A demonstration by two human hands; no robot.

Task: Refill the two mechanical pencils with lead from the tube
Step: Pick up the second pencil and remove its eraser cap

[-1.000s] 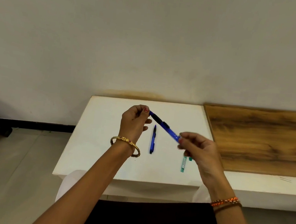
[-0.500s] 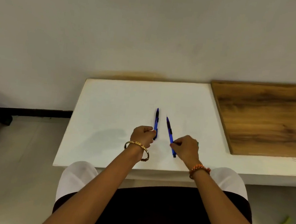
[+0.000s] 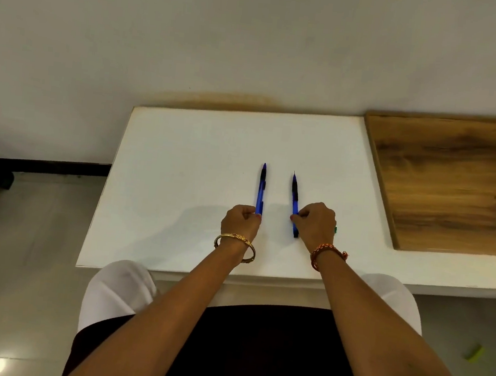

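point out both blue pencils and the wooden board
left pencil (image 3: 261,190), head view, mid barrel.
right pencil (image 3: 295,192), head view, upper barrel.
wooden board (image 3: 455,185), head view, centre of top face.

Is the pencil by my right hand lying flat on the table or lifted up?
Lying flat. The right pencil rests along the white table, tip pointing away, with the right hand pinching its near end.

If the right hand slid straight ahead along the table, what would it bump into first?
Probably nothing but bare white table, then the wall behind. The right hand points away along its blue pencil; the wooden board lies off to the side.
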